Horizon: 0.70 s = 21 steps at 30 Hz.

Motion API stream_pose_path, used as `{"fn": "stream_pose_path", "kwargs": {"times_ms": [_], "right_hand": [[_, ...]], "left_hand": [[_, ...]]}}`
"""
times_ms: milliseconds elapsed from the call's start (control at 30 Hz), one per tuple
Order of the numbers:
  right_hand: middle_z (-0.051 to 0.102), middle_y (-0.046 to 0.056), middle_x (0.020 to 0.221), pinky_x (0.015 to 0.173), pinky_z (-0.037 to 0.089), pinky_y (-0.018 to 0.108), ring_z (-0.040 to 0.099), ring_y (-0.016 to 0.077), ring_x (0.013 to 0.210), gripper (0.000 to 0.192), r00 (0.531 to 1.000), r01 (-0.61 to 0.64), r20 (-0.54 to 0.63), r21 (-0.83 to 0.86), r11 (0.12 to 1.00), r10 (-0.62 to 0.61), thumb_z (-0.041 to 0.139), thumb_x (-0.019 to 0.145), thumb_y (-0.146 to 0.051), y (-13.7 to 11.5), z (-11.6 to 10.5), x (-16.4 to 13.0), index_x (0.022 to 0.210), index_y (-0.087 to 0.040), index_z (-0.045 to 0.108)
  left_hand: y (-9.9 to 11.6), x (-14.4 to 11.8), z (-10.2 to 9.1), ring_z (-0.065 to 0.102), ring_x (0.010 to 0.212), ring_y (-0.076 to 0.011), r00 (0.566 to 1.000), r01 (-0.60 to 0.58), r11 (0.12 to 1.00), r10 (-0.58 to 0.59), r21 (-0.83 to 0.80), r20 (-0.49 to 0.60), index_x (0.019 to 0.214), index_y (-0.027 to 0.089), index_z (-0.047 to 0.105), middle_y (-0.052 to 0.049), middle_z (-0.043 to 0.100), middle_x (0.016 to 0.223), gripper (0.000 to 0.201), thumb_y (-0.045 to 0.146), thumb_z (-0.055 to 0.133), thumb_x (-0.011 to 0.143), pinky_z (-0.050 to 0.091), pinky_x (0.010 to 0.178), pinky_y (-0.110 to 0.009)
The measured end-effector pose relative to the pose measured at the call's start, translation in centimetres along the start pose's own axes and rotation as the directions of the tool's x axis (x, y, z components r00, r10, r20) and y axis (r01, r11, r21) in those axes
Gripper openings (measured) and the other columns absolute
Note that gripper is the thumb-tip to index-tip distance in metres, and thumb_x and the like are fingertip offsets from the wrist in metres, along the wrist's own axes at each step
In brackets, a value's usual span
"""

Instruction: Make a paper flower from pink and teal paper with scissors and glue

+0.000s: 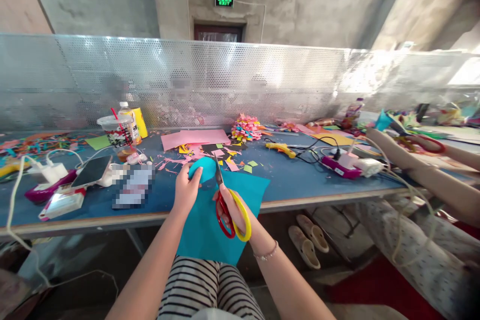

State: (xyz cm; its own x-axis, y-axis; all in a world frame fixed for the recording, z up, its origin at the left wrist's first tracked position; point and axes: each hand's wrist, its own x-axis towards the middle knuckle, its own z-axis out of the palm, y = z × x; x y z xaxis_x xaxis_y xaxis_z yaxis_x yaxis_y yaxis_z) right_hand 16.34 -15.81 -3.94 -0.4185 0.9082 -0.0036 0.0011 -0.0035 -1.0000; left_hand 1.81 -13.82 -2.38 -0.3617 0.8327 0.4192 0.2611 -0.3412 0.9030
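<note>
My left hand [186, 189] pinches the upper left part of a teal paper sheet [210, 230], where a rounded flap curls up. My right hand [233, 208] grips scissors [228, 210] with one red and one yellow handle loop, their blades pointing up into the teal sheet near the flap. The sheet hangs over the front edge of the blue table [292, 180], above my striped lap.
Pink paper [195, 137], coloured scraps, a paper pompom [245, 127], a yellow glue gun [280, 148], a drink cup [118, 132], a phone [92, 171] and chargers lie on the table. A person's arms [420, 170] work at the right with red scissors. A perforated metal screen stands behind.
</note>
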Motion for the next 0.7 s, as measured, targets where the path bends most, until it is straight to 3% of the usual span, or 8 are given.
{"fn": "stream_pose_path", "kwargs": {"times_ms": [133,233,300,400,500,700], "right_hand": [[0.042,-0.007,0.043,0.028,0.028,0.018,0.033,0.0058,0.029,0.053,0.998,0.024,-0.049,-0.066,0.998,-0.027,0.032,0.078,-0.069,0.1,0.4,0.2,0.078,-0.017,0.046],[0.042,-0.006,0.042,0.027,0.027,0.019,0.033,0.0059,0.028,0.055,0.997,0.027,-0.075,-0.077,0.997,-0.033,0.029,0.079,-0.069,0.1,0.6,0.3,0.076,-0.017,0.046],[0.043,-0.006,0.043,0.027,0.027,0.019,0.033,0.0058,0.028,0.055,0.997,0.031,-0.066,-0.07,0.997,-0.036,0.03,0.079,-0.069,0.1,0.6,0.2,0.076,-0.017,0.046],[0.044,-0.006,0.045,0.028,0.028,0.018,0.033,0.0055,0.028,0.053,0.999,0.041,-0.032,-0.051,0.998,-0.043,0.031,0.079,-0.068,0.1,0.4,0.2,0.079,-0.017,0.046],[0.046,-0.005,0.047,0.029,0.029,0.018,0.033,0.0055,0.029,0.051,0.999,0.049,0.003,-0.021,0.999,-0.049,0.032,0.08,-0.067,0.2,0.1,0.1,0.082,-0.017,0.047],[0.045,-0.006,0.048,0.029,0.028,0.019,0.034,0.006,0.03,0.05,0.998,0.052,0.029,-0.036,0.998,-0.051,0.035,0.08,-0.066,-0.2,0.0,0.0,0.082,-0.017,0.047]], "left_hand": [[0.4,0.1,0.5,0.052,0.063,-0.0124,0.994,-0.038,0.999,0.036,-0.02,-0.101,0.082,0.016,0.056,-0.001,0.054,0.069,0.029,0.045,0.051,0.077,0.045,0.055,-0.021],[-0.3,-0.3,1.6,0.055,0.068,-0.0127,0.987,-0.008,0.987,-0.017,-0.16,-0.157,0.089,0.017,0.054,-0.002,0.057,0.076,0.03,0.044,0.056,0.074,0.047,0.058,-0.022],[-0.7,-0.6,2.1,0.057,0.069,-0.0137,0.991,0.016,0.975,-0.045,-0.22,-0.128,0.092,0.016,0.053,-0.003,0.059,0.082,0.032,0.042,0.058,0.073,0.049,0.056,-0.023],[-0.6,-0.7,2.0,0.057,0.057,-0.0122,0.994,0.035,0.986,-0.051,-0.16,-0.097,0.091,0.015,0.055,-0.004,0.06,0.078,0.031,0.04,0.058,0.072,0.049,0.052,-0.024],[0.0,-0.4,1.1,0.053,0.047,-0.0103,0.996,0.027,0.999,-0.03,-0.042,-0.088,0.091,0.016,0.057,-0.002,0.06,0.073,0.031,0.038,0.061,0.07,0.047,0.046,-0.023],[1.1,1.0,-0.8,0.052,0.041,-0.0106,0.997,-0.004,0.997,-0.002,0.077,0.082,0.094,0.017,0.06,-0.002,0.064,0.072,0.035,0.036,0.066,0.065,0.044,0.041,-0.023]]}}
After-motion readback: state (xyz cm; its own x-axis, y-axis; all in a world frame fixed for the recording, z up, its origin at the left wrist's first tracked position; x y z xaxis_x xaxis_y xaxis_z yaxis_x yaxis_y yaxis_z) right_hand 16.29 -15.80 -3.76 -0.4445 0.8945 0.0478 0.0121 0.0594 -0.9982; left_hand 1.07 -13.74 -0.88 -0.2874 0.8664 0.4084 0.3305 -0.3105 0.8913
